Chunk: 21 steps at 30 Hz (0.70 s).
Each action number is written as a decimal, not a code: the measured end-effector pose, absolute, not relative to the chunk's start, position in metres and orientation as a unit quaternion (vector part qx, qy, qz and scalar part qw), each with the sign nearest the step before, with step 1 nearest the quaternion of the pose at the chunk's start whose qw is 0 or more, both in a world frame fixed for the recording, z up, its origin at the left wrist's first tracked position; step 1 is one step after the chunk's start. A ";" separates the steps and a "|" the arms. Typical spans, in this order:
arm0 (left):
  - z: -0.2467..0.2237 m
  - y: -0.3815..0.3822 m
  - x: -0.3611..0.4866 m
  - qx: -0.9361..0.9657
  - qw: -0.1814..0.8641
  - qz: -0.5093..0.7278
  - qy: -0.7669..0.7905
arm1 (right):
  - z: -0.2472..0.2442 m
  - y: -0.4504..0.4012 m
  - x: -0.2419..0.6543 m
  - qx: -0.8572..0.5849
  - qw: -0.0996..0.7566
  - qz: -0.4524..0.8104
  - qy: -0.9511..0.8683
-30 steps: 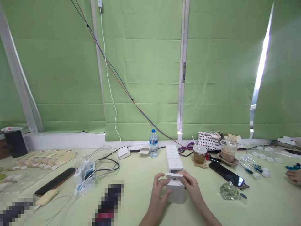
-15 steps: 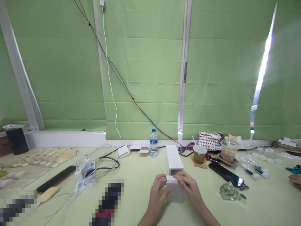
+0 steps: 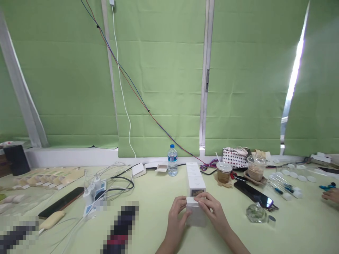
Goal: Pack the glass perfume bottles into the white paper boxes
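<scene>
A small white box (image 3: pixel 196 216) stands on the pale green table, upright between my two hands. My left hand (image 3: pixel 177 217) grips its left side, thumb on the near face and fingers behind the top edge. The fingers of my right hand (image 3: pixel 212 208) press on the box's top right edge, partly hiding it. Just beyond, a row of white boxes (image 3: pixel 195 181) runs away from me, the nearest one showing a dark printed panel.
A water bottle (image 3: pixel 172 161) stands behind, left of the row. Rightward are a drink cup (image 3: pixel 224 173), a phone (image 3: pixel 253 195) and a glass jar (image 3: pixel 256 213). Cables and a power strip (image 3: pixel 91 208) lie left. Another person's hand (image 3: pixel 331 195) shows at the right edge.
The view has shifted slightly. The top of the small box looks flatter under my right fingers, while both hands stay around it. The other person's hand has come a little further into view.
</scene>
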<state>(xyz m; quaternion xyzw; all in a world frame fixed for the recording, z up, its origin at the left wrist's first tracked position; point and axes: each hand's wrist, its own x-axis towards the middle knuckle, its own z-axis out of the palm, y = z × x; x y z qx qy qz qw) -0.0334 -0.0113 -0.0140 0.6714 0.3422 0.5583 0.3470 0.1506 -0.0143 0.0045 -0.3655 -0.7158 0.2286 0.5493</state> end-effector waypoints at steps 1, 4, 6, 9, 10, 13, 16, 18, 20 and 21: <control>-0.014 -0.011 -0.033 0.673 0.344 0.559 0.340 | 0.005 -0.015 0.151 -0.364 0.546 0.231 -0.718; -0.014 -0.011 -0.034 0.674 0.340 0.566 0.331 | 0.006 -0.015 0.153 -0.359 0.540 0.234 -0.725; -0.015 -0.010 -0.034 0.672 0.337 0.571 0.329 | 0.005 -0.014 0.153 -0.354 0.535 0.229 -0.732; -0.016 -0.009 -0.034 0.669 0.336 0.574 0.332 | 0.003 -0.012 0.155 -0.349 0.525 0.213 -0.747; -0.016 -0.009 -0.034 0.668 0.338 0.573 0.333 | 0.002 -0.012 0.156 -0.347 0.521 0.206 -0.752; -0.017 -0.009 -0.033 0.660 0.346 0.575 0.338 | -0.001 -0.010 0.158 -0.333 0.517 0.177 -0.769; -0.019 -0.009 -0.034 0.657 0.349 0.579 0.333 | -0.004 -0.008 0.160 -0.313 0.516 0.138 -0.786; -0.021 -0.008 -0.036 0.674 0.329 0.571 0.333 | -0.005 -0.007 0.162 -0.300 0.511 0.111 -0.798; -0.023 -0.007 -0.038 0.702 0.289 0.551 0.345 | -0.005 -0.006 0.163 -0.292 0.502 0.083 -0.810; -0.023 -0.007 -0.039 0.714 0.268 0.542 0.353 | -0.005 -0.006 0.163 -0.292 0.496 0.071 -0.814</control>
